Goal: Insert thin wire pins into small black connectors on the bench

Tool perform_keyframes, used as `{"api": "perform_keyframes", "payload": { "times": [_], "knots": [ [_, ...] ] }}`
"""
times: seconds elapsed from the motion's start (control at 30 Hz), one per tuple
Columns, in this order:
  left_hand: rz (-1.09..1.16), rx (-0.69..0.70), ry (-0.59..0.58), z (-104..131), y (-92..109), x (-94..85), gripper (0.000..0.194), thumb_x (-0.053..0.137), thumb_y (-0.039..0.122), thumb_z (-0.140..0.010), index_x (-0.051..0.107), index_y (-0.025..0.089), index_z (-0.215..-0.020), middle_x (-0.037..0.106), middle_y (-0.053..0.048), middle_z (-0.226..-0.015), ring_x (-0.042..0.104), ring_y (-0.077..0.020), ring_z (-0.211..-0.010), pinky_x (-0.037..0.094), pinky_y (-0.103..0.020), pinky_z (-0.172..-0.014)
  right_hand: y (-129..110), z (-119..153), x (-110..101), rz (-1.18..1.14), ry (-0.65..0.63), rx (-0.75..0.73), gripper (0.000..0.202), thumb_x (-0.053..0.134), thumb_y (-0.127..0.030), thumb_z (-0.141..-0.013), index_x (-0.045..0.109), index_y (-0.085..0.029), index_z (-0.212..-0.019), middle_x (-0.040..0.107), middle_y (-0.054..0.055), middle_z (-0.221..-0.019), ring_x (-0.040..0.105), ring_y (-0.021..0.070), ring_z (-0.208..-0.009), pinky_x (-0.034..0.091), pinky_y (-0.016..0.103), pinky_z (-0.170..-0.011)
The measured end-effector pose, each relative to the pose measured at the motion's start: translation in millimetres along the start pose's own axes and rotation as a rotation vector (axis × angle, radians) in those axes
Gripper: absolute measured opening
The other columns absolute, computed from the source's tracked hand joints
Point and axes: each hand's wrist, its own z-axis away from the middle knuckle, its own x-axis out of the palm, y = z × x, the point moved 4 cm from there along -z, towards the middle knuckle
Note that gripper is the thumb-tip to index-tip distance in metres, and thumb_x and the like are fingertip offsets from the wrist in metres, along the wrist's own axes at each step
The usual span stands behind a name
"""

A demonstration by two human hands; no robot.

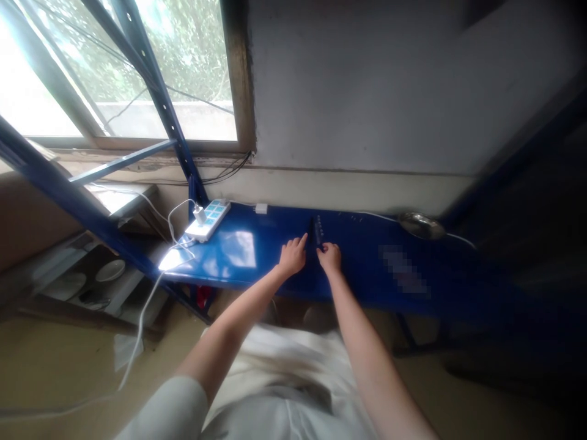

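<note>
My left hand [293, 255] rests on the blue tabletop [279, 223], its index finger stretched forward beside a thin dark gap or object whose kind I cannot make out. Close to its right, my right hand [330, 256] pinches the near end of a narrow, dark, see-through-looking strip [320, 229] with a row of small pale marks or parts along it. The strip lies lengthwise away from me, between the two hands. Its exact kind is too small to tell. Nothing shows in the left hand.
A white power strip [208, 221] with a plug and cables lies at the left, near a white adapter [260, 208]. At the back right are several tiny pieces [353, 217] and a shiny metal dish [419, 225]. Blue rack posts [160, 91] rise at left.
</note>
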Motion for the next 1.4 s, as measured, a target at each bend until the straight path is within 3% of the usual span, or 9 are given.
{"api": "perform_keyframes", "payload": {
  "times": [0.2, 0.43, 0.67, 1.07, 1.4],
  "knots": [
    [-0.103, 0.033, -0.013, -16, 4, 9.1, 0.057, 0.034, 0.021, -0.086, 0.022, 0.023, -0.142, 0.044, -0.014, -0.127, 0.044, -0.0284, -0.106, 0.034, -0.045, -0.088, -2, -2, 3, 0.041, -0.016, 0.039, 0.027, 0.053, -0.019, -0.073, 0.065, -0.007, -0.094, 0.064, 0.015, -0.088, 0.057, 0.023, -0.091, 0.042, 0.03, -0.082],
    [-0.141, 0.036, -0.036, -25, 6, 11.4, 0.05, 0.031, 0.015, -0.086, 0.035, 0.021, -0.136, 0.046, -0.015, -0.127, 0.044, -0.0275, -0.106, 0.033, -0.045, -0.089, -4, -6, 5, 0.065, -0.021, 0.055, 0.028, 0.054, -0.021, -0.074, 0.066, -0.008, -0.096, 0.063, 0.015, -0.091, 0.057, 0.0229, -0.092, 0.041, 0.028, -0.082],
    [-0.13, 0.066, 0.026, -29, 6, 0.5, 0.029, 0.036, 0.02, -0.088, 0.061, 0.015, -0.103, 0.06, -0.013, -0.099, 0.05, -0.0252, -0.094, 0.033, -0.039, -0.085, 0, -9, 11, 0.061, 0.001, 0.077, 0.03, 0.054, -0.024, -0.075, 0.065, -0.008, -0.098, 0.063, 0.014, -0.092, 0.056, 0.0216, -0.093, 0.04, 0.028, -0.082],
    [0.131, -0.031, 0.259, -16, -11, -29.8, 0.022, 0.047, 0.026, -0.085, 0.064, 0.017, -0.095, 0.065, -0.008, -0.093, 0.056, -0.0208, -0.088, 0.039, -0.032, -0.079, -4, -14, 11, 0.078, 0.001, 0.053, 0.026, 0.054, -0.024, -0.075, 0.066, -0.008, -0.092, 0.064, 0.015, -0.09, 0.056, 0.0219, -0.092, 0.04, 0.028, -0.081],
    [0.229, 0.027, 0.379, -14, -6, -52.5, 0.015, 0.053, 0.023, -0.083, 0.064, 0.017, -0.09, 0.066, -0.005, -0.085, 0.058, -0.0166, -0.079, 0.044, -0.03, -0.076, -10, -16, 6, 0.122, -0.025, 0.072, 0.025, 0.052, -0.024, -0.077, 0.067, -0.01, -0.092, 0.065, 0.015, -0.092, 0.058, 0.022, -0.089, 0.041, 0.028, -0.076]
  ]
}}
